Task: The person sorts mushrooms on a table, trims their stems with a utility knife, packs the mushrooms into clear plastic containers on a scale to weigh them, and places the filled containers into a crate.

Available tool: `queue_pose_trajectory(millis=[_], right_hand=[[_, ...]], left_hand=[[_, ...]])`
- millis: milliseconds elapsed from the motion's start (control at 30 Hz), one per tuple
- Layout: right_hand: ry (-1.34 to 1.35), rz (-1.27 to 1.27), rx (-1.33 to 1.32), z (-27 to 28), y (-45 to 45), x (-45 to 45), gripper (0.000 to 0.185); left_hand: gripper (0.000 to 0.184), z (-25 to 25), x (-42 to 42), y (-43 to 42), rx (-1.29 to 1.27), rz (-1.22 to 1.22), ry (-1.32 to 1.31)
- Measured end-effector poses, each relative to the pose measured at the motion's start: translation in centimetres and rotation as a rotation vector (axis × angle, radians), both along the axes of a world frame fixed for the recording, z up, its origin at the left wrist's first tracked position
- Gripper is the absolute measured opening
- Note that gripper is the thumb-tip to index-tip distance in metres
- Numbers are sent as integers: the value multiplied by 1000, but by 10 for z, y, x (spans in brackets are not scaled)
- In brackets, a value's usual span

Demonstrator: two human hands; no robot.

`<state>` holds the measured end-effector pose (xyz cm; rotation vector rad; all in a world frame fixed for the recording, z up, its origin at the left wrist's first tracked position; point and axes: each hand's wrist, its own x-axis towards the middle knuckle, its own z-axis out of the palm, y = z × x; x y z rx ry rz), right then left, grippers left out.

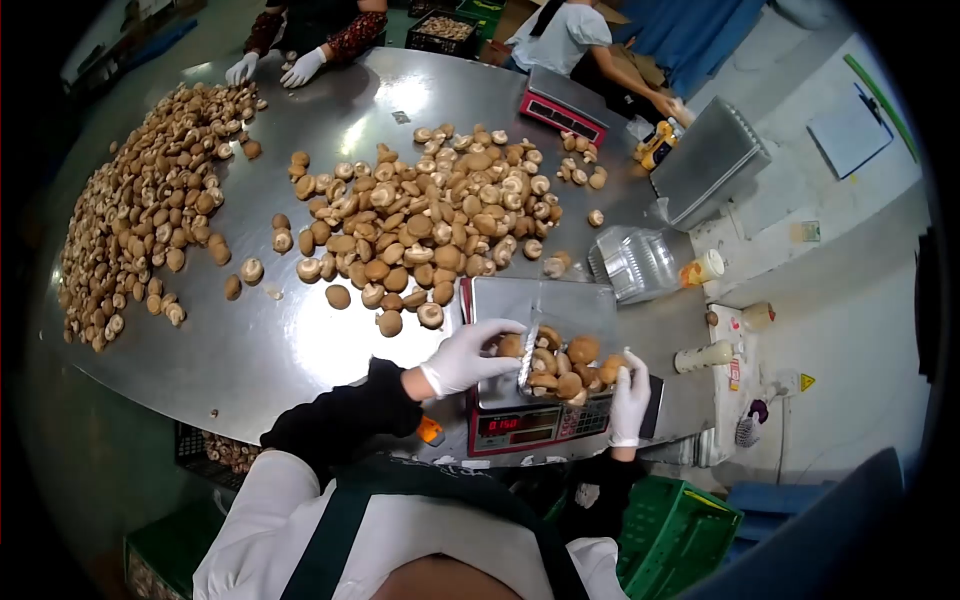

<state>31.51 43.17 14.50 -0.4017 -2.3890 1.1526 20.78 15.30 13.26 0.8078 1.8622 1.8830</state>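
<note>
A clear plastic tray of brown mushrooms (pixel 568 366) rests on a red-framed digital scale (pixel 490 395), whose red display looks like 0.150. My left hand (pixel 470 357), in a white glove, is at the tray's left side with its fingers curled round a mushroom (pixel 509 346). At the right edge, my gloved right hand (pixel 629 400) has its fingertips pressed on a mushroom (pixel 611 369). The tray's clear lid stands open behind it, over the scale plate. Beyond the scale lies a large pile of mushrooms (pixel 430 215) on the metal table (pixel 300 355).
Another mushroom pile (pixel 150 205) covers the table's left part, near a co-worker's gloved hands (pixel 275 69). A second scale (pixel 565 105) stands at the back, near another person (pixel 575 40). Stacked clear trays (pixel 632 263) and a bottle (pixel 703 356) are at the right.
</note>
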Motion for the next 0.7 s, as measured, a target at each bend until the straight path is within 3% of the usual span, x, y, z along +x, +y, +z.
queue_pose_trajectory(millis=[100,133,233,267,400,467,533,600,667,700], right_hand=[[-214,0,285,-9,5,-7,26],[-153,35,282,-13,9,-11,25],[-34,80,344,-15,22,-14,25],[1,37,250,-14,26,-14,25],[28,-47,6,-8,48,-4,25],[16,-78,-156,-27,80,4,26],[26,-88,-348,-3,73,7,27],[23,-77,-289,5,78,3,27],[53,-76,-401,-1,87,-8,29],[8,-80,-425,4,86,-14,31]], left_hand=[[46,-1,-1,49,83,16,304],[46,-7,-2,66,82,28,401],[48,-8,-2,94,-281,-38,746],[48,-6,-1,98,-447,-87,840],[45,-10,-6,99,-319,95,853],[42,-2,-19,80,-129,184,696],[40,0,-26,57,-133,258,645],[37,7,-20,38,-58,280,421],[45,-5,-11,28,-131,259,404],[53,-9,0,27,-134,201,253]])
